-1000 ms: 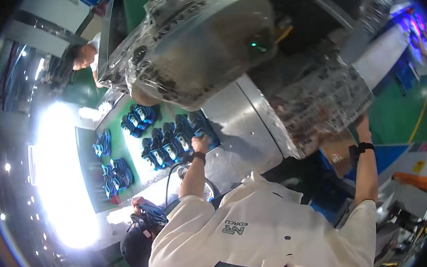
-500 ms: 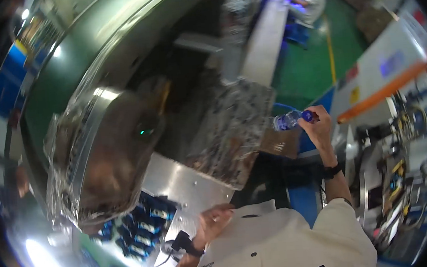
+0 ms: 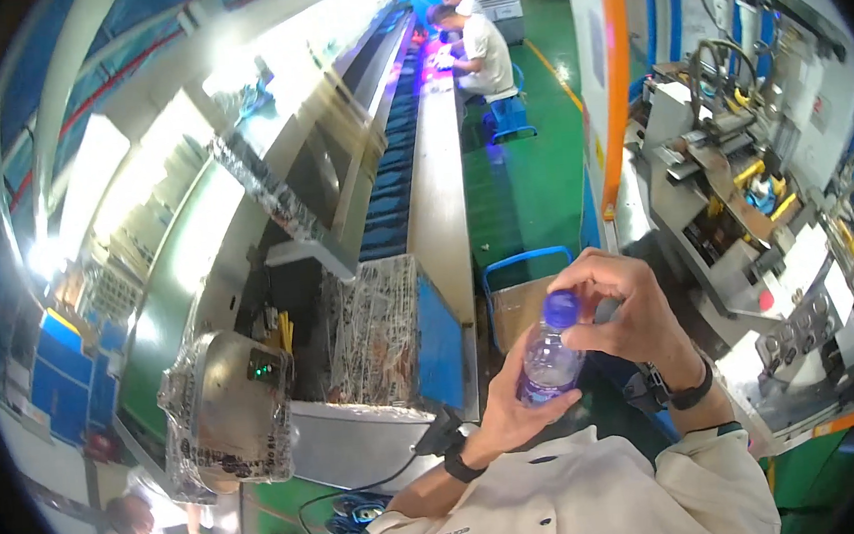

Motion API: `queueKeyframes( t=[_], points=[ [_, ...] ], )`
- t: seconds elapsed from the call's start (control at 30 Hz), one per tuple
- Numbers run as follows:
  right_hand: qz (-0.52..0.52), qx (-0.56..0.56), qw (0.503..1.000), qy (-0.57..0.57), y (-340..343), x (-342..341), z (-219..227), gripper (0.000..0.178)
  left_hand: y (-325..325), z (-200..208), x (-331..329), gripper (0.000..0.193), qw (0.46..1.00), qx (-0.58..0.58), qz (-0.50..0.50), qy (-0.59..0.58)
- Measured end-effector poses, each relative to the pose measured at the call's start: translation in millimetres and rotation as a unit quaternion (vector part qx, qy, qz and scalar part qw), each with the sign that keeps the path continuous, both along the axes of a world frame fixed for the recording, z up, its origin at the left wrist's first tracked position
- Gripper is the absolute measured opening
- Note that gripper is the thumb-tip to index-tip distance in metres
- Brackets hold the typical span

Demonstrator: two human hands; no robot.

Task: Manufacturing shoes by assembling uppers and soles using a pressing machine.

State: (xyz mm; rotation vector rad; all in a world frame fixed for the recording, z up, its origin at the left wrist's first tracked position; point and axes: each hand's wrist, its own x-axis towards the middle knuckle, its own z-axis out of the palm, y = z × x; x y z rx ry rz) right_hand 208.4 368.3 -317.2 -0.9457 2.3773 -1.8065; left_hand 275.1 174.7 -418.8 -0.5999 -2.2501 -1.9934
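A clear plastic bottle (image 3: pixel 553 359) with a purple cap (image 3: pixel 561 308) and a purple label is held in front of my chest, tilted slightly, cap upward. My left hand (image 3: pixel 514 398) wraps round the lower body of the bottle. Thumb and fingers of my right hand (image 3: pixel 623 304) close on the cap from the right. The cap sits at the top of the neck; whether it is loose cannot be told. Liquid level inside is hard to make out.
Left of the bottle stands a box wrapped in clear film (image 3: pixel 372 337) beside a conveyor (image 3: pixel 399 169). A film-covered control unit (image 3: pixel 232 408) is farther left. A blue-handled cart (image 3: pixel 523 310) lies just beyond my hands. Machinery (image 3: pixel 731 183) fills the right. Co-workers (image 3: pixel 478 47) sit far ahead.
My right hand has brought the bottle in toward my body and now grips its cap. My left hand has come up and taken hold of the body. The head view has turned.
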Motion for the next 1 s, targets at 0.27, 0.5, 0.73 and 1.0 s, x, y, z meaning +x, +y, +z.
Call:
queueKeyframes(
  t=[0.27,0.5,0.73,1.0],
  points=[
    [0.059,-0.201,0.96,-0.184,48.7,59.5,-138.4,0.115,90.7,-9.0,23.1,0.082,0.988,0.138,0.022,-0.067],
    [-0.019,-0.03,0.991,-0.128,112.6,87.5,-161.6,0.088,89.3,11.6,19.9,0.068,0.999,0.019,0.004,0.047],
    [0.062,0.04,0.986,-0.15,163.3,109.3,-164.2,0.078,97.1,73.6,17.1,0.042,0.941,-0.28,-0.138,0.133],
    [0.018,0.05,0.992,-0.115,184.5,124.7,-168.1,0.075,108.4,53.9,26.1,0.038,0.95,-0.243,-0.173,0.093]
  ],
)
